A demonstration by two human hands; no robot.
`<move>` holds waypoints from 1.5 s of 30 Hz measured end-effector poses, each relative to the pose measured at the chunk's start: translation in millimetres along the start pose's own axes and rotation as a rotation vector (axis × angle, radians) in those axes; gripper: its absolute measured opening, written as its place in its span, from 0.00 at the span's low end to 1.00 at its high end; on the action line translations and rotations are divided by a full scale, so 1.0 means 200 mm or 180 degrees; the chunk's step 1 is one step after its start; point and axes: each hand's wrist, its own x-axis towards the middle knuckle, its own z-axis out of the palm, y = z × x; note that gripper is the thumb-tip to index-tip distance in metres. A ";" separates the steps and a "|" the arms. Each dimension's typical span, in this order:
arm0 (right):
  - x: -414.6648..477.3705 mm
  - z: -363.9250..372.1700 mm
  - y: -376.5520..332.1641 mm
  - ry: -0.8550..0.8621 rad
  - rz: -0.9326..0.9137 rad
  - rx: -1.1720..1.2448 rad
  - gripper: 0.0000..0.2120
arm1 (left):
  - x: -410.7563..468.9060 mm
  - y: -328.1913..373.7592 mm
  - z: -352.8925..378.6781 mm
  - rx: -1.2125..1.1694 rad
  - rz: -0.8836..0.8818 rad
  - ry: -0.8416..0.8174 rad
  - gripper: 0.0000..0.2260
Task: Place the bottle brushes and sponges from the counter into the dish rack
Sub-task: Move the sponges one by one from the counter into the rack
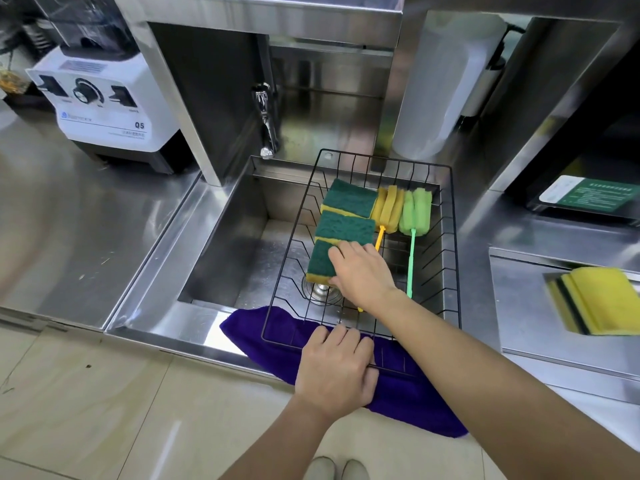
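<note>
A black wire dish rack sits over the sink. Inside it lie three green-topped yellow sponges in a row; my right hand grips the nearest sponge, the other two lie behind it. A yellow bottle brush and a green bottle brush lie along the rack's right half. My left hand holds the rack's front rim. Several more yellow sponges are stacked on the counter at the right.
A purple cloth hangs over the sink's front edge under the rack. A faucet stands behind the sink. A white blender base is on the left counter, a tall translucent jug at back right.
</note>
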 end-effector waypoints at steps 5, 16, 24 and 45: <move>0.01 0.05 0.00 0.0203 0.0051 -0.0277 0.20 | 0.00 0.00 -0.01 -0.0005 -0.0003 -0.0046 0.05; -0.11 -0.13 0.24 -0.0171 0.0256 0.0657 0.34 | 0.00 -0.02 -0.01 0.0040 -0.0014 -0.0133 0.05; -0.41 -0.22 0.65 0.1091 0.1690 0.0411 0.27 | 0.00 -0.02 -0.01 0.0023 0.0055 -0.0043 0.07; -0.97 0.10 1.06 0.0988 0.4090 0.1443 0.28 | 0.01 -0.01 -0.01 0.0194 0.0093 0.0003 0.08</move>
